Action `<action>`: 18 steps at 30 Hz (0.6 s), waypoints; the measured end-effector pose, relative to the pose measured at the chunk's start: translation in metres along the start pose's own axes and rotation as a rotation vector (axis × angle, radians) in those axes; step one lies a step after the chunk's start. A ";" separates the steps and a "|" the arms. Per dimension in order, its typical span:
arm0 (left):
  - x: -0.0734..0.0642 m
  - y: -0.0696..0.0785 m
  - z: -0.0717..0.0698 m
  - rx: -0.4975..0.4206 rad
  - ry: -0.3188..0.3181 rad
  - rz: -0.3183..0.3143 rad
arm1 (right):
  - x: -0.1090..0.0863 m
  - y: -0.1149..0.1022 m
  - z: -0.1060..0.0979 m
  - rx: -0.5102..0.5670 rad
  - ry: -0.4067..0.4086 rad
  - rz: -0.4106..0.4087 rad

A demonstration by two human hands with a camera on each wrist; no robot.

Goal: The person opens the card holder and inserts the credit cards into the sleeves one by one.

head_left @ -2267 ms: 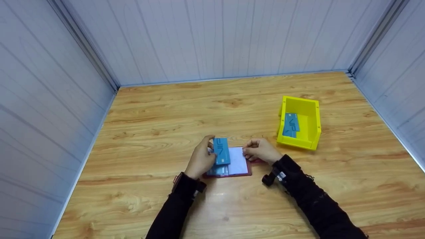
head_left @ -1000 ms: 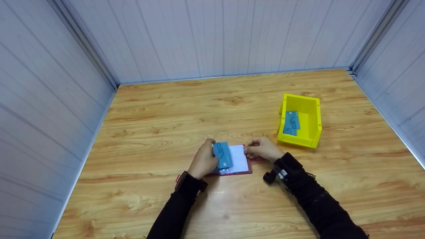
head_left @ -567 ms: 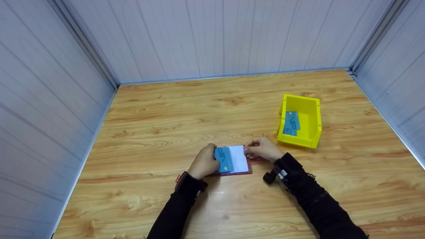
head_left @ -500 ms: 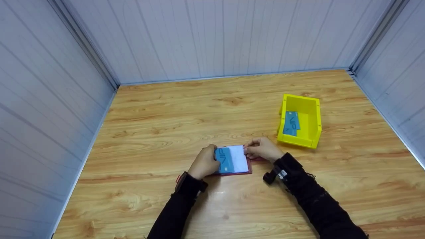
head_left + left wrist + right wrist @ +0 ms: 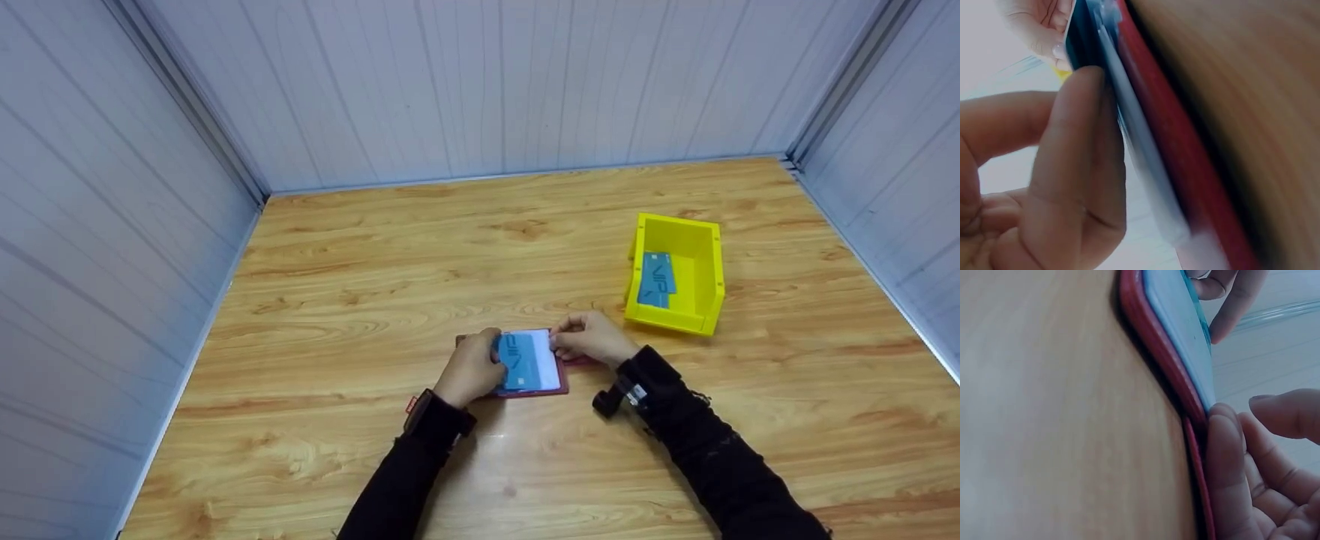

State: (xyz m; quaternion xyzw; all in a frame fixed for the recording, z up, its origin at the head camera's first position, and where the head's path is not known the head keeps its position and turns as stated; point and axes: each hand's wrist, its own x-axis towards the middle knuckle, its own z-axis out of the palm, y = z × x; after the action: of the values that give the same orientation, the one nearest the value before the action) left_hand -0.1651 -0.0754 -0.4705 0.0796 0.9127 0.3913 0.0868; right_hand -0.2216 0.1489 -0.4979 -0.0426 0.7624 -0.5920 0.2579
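Observation:
Between thumb and fingers my left hand (image 5: 471,367) holds a blue card (image 5: 519,361) with dark lettering and a small chip. The card lies low over the white page (image 5: 547,364) of an open red card holder (image 5: 564,388), and its lower end shows dimmed, as if under clear plastic. In the left wrist view the fingertips (image 5: 1092,84) press right at the card's edge. Curled fingers of my right hand (image 5: 596,339) hold the holder's right side, where a red flap (image 5: 581,361) sticks out; the right wrist view shows a fingertip at the page's edge.
A yellow bin (image 5: 675,321) stands on the wooden table (image 5: 360,247) to the right, beyond my right hand. Two overlapping blue cards (image 5: 657,277) lie inside it. White panel walls (image 5: 495,90) enclose the table at the back and both sides.
The card came down from a raised position onto the page, then shifted right with my left hand. The holder's left edge now shows beside that hand. My right hand stays at its place.

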 end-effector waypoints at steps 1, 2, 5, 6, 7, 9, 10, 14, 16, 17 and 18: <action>0.000 0.001 0.001 0.003 -0.003 0.001 | 0.000 0.000 0.000 0.001 0.002 0.002; 0.001 0.002 0.001 0.006 -0.006 0.001 | 0.000 0.000 0.000 0.000 0.002 0.002; 0.003 0.004 0.004 0.019 -0.011 0.006 | -0.001 -0.001 0.000 -0.009 0.003 -0.001; 0.004 0.004 0.005 0.024 -0.012 0.007 | -0.001 -0.001 0.000 -0.013 0.002 -0.004; 0.004 0.005 0.006 0.032 -0.012 0.013 | -0.001 -0.001 0.000 -0.009 0.001 -0.005; 0.006 0.006 0.007 0.048 -0.012 0.023 | -0.001 0.000 0.000 -0.011 -0.007 -0.017; 0.006 0.006 0.008 0.052 -0.014 0.026 | -0.001 0.000 0.000 -0.010 -0.013 -0.023; 0.008 0.009 0.010 0.060 -0.026 0.027 | -0.001 0.000 0.000 -0.001 -0.025 -0.030; 0.009 0.010 0.011 0.057 -0.035 0.019 | -0.001 0.000 0.000 -0.003 -0.029 -0.030; 0.010 0.010 0.011 0.059 -0.037 0.019 | -0.002 0.000 0.000 -0.004 -0.029 -0.030; 0.010 0.010 0.011 0.059 -0.040 0.019 | -0.002 -0.001 0.000 -0.002 -0.029 -0.029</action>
State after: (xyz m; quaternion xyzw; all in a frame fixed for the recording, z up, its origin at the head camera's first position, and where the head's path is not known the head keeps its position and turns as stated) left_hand -0.1717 -0.0587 -0.4712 0.0987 0.9212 0.3633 0.0988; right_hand -0.2204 0.1493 -0.4967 -0.0628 0.7585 -0.5941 0.2603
